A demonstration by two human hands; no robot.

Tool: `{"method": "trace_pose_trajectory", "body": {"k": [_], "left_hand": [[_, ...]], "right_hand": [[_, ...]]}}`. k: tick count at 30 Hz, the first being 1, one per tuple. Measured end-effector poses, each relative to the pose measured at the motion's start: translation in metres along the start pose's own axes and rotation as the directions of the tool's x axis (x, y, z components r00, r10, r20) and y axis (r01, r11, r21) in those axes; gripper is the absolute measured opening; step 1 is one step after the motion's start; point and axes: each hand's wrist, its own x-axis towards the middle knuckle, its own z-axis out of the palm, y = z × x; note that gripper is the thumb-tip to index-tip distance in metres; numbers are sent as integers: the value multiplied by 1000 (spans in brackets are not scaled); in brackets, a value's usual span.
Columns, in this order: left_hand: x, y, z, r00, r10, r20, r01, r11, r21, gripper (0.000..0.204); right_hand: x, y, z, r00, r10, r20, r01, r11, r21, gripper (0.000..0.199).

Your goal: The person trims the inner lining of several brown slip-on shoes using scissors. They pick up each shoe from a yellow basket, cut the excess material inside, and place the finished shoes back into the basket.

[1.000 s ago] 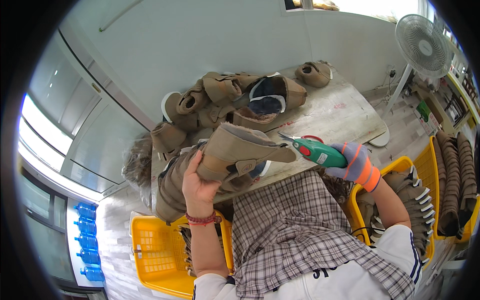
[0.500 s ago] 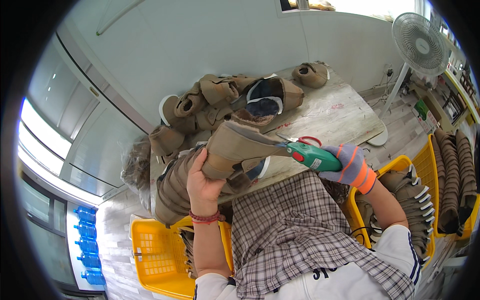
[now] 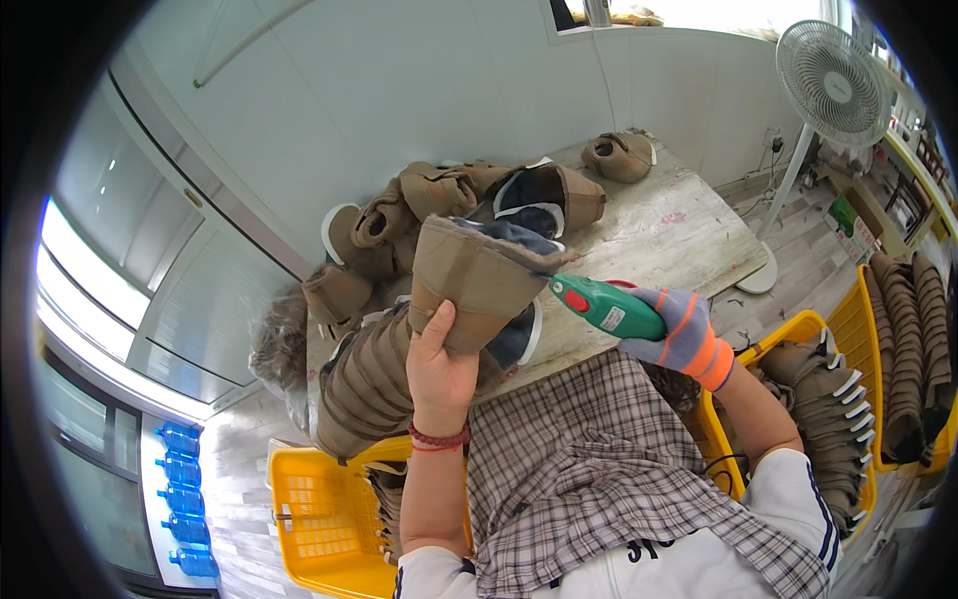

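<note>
My bare left hand (image 3: 444, 369) is closed on a brown boot upper (image 3: 479, 285) with a fuzzy lining, its wide opening tilted up. In my right hand (image 3: 684, 334), which wears a grey and orange work glove, is a green handheld electric cutter (image 3: 611, 309) with a red button. The cutter's tip is at the right edge of the upper, near the fleece rim; whether its blade touches is too small to tell. Beside my left hand lies a long nested stack of brown boot uppers (image 3: 364, 384). More loose boot uppers (image 3: 439, 190) are heaped behind on the table.
The worn table (image 3: 679, 225) stands against a white wall, with a single upper (image 3: 619, 158) at its far corner. Yellow baskets (image 3: 319, 499) flank me, those at right holding stacked uppers (image 3: 828, 399). A white fan (image 3: 833, 85) stands back right. Clear plastic (image 3: 279, 344) hangs at the table's left end.
My left hand has shifted slightly right and turned the upper, so its opening and dark lining show more. The cutter has moved a little left along its rim. The red-handled scissors are now mostly hidden.
</note>
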Motion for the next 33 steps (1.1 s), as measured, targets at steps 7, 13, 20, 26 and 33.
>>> {"method": "trace_pose_trajectory", "body": {"k": [7, 13, 20, 26, 33], "left_hand": [[8, -20, 2, 974, 133, 185, -174, 959, 226, 44], [19, -38, -6, 944, 128, 304, -245, 890, 386, 39], [26, -54, -12, 953, 89, 290, -259, 733, 629, 26], [33, -65, -14, 906, 48, 420, -390, 478, 787, 26], [41, -77, -14, 772, 5, 636, -635, -61, 770, 30]], "right_hand": [[-1, 5, 11, 979, 204, 7, -200, 948, 247, 48], [-1, 7, 17, 974, 219, -63, -185, 921, 342, 47], [-10, 14, 20, 948, 303, -95, -227, 855, 466, 47], [-17, 23, 17, 950, 272, -152, -203, 910, 360, 45], [-24, 21, 20, 888, 408, -211, -273, 838, 473, 43]]}}
